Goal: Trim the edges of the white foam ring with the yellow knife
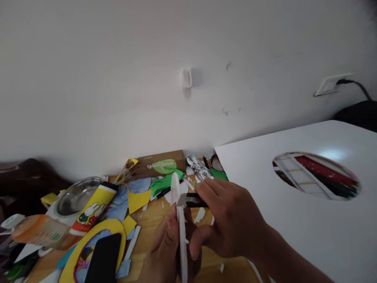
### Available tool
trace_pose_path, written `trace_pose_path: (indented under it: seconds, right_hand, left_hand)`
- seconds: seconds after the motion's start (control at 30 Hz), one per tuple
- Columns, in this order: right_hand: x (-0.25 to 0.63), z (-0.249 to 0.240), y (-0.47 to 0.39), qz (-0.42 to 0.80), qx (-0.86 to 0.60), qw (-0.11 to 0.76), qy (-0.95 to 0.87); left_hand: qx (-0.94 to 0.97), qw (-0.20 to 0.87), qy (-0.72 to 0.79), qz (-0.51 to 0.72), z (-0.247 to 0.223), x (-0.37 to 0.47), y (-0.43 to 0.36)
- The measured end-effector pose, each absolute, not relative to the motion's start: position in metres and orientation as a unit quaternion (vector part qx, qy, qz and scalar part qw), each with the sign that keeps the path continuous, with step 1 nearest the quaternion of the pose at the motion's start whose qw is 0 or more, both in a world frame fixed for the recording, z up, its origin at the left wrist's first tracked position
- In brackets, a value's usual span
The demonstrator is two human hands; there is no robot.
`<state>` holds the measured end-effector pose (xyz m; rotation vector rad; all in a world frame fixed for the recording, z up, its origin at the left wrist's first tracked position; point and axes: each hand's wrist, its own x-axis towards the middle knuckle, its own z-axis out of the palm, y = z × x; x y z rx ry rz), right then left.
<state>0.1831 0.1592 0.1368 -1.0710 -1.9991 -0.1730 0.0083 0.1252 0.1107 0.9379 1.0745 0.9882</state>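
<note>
A thin white board [182, 247], perhaps foam, stands on edge in front of me, seen almost edge-on. My left hand [166, 245] is closed around it, with fingers showing on both faces. In my right hand [228, 216] is a dark-handled utility knife [191, 200], gripped from above. Its blade points left and meets the board's edge just above my left fingers. My right thumb reaches down toward the board's right face. White shavings [200, 215] lie on the wooden table [165, 214] behind the hands.
A large white panel [244, 169] with an oval cutout lies at right. On the left are a phone [104, 257], a yellow ring [70, 263], a bunny-printed cup [94, 208], a metal bowl [66, 196] and an orange bottle [39, 230]. A brown box [160, 162] sits against the wall.
</note>
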Motion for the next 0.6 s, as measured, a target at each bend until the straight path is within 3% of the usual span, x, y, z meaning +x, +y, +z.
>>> trace_pose_path:
  seconds: [0.33, 0.6]
  right_hand:
    - [0.190, 0.144, 0.156, -0.002, -0.380, 0.322, -0.867]
    - [0.193, 0.146, 0.153, 0.001, -0.379, 0.333, -0.863]
  left_hand:
    - [0.355, 0.615, 0.467, 0.527, 0.117, 0.016, 0.136]
    - [0.420, 0.589, 0.485, 0.492, 0.127, 0.020, 0.138]
